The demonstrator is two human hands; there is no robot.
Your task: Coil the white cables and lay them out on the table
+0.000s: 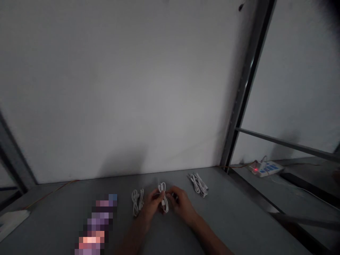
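A coiled white cable (pixel 165 203) is held upright at the middle of the grey table (pixel 223 219). My left hand (pixel 153 203) is closed round its left side, thumb across the coil. On the right, my right hand (pixel 178 200) has its fingers bent and pinched close beside the coil; what they grip is too small to make out. Just left of my left hand lie bundled white cables (pixel 135 202). More bundled white cables (pixel 199 185) rest on the table to the right, beyond my right hand.
A pixelated patch (pixel 97 223) covers something on the left of the table. A white power strip (pixel 267 168) with a red light and a black object (pixel 305 184) lie at the right, past a metal frame post (pixel 245 85). A white item (pixel 12 223) sits far left.
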